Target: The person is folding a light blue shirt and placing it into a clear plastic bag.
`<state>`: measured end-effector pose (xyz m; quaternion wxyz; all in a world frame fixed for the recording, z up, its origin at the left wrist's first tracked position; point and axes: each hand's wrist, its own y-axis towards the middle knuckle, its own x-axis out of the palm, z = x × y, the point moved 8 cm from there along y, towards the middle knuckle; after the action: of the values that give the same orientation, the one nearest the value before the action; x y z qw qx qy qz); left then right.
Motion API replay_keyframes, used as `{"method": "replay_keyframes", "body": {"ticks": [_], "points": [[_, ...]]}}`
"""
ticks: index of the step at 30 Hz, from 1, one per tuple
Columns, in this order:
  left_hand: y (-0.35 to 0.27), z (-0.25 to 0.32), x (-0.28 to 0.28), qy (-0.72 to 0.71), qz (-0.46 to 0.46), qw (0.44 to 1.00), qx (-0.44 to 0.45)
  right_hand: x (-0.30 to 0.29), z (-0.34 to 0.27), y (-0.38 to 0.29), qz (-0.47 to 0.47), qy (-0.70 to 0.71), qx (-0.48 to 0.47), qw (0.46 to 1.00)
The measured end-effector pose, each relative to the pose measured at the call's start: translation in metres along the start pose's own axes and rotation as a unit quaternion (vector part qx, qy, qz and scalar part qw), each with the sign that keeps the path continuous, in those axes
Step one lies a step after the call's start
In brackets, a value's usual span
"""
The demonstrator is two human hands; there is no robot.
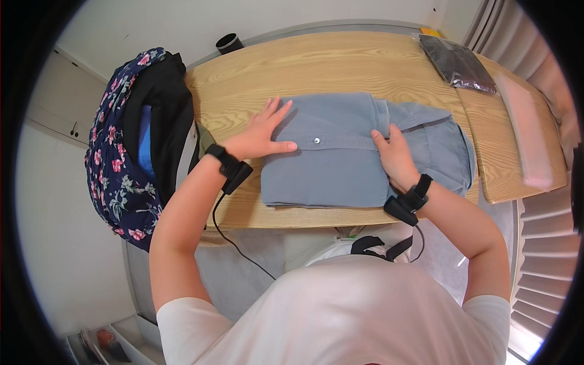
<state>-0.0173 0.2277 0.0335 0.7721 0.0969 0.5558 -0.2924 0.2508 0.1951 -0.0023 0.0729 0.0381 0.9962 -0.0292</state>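
Note:
A grey-blue button-up shirt [328,178] lies folded on the wood-grain table before me, its placket and a button facing up. My left hand [262,130] rests with fingers spread on the left end of the shirt. At the edge of the folded-over layer, my right hand [394,153] has its thumb on top of the cloth and its other fingers curled at that edge, partly hidden. To the right of this hand, a looser part of the shirt [438,137] spreads out. Black straps with small devices circle both wrists, with cables running from them.
A heap of clothes, with a navy floral garment [114,150] and a black one [159,100], hangs over the table's left end. At right lie a dark item in clear plastic wrap [456,64] and a translucent plastic strip [524,132]. A black cup-like container [229,44] stands behind the table.

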Motion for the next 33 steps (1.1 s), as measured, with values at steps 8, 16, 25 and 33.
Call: {"method": "replay_keyframes", "body": {"ticks": [8,16,25,33], "points": [[-0.069,0.044,0.011,0.138,-0.016,0.988,0.071,0.003,0.0,0.008,-0.049,0.06,0.024,0.997],[-0.073,0.044,0.023,0.215,0.017,0.975,0.061,0.005,0.004,0.009,-0.064,0.056,0.056,0.995],[-0.11,0.061,0.011,-0.08,0.041,0.995,-0.045,0.002,0.01,0.011,-0.087,0.085,0.088,0.989],[-0.137,0.031,0.075,-0.132,0.2,0.954,-0.181,0.006,0.012,0.01,-0.11,0.165,0.174,0.965]]}}
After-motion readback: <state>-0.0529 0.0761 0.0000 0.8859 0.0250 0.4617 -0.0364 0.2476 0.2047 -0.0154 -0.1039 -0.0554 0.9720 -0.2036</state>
